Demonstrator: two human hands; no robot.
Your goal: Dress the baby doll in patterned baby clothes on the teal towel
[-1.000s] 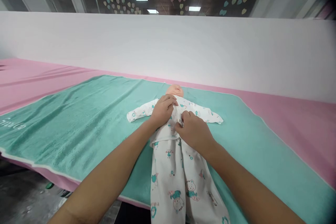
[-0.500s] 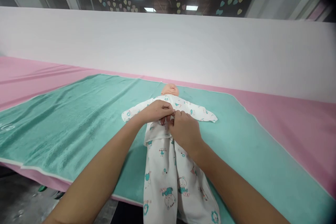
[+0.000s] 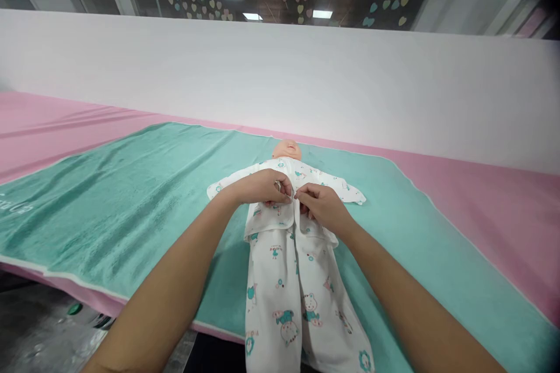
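A baby doll (image 3: 287, 150) lies on its back, dressed in a white printed baby shirt (image 3: 269, 220) and matching baby trousers (image 3: 273, 285). Its sleeves stretch out to both sides. Over the chest, my left hand (image 3: 270, 187) is closed in a pinch on one front edge of the shirt. Close beside it, my right hand (image 3: 322, 205) pinches the facing edge, thumb against fingers. A narrow gap runs between the two edges below my fingertips. Any fastener there is too small to make out.
Under the doll lies a green towel (image 3: 144, 198), spread over a pink cover (image 3: 56, 128). A low white wall (image 3: 280, 76) stands behind, with dark glass above. At the lower left the table edge drops to a grey floor (image 3: 39, 332). The trouser legs hang past the front edge.
My hands, which were together and overlapping at the chest, have parted slightly. My right hand has moved right, and the shirt's front edges now show a gap between them.
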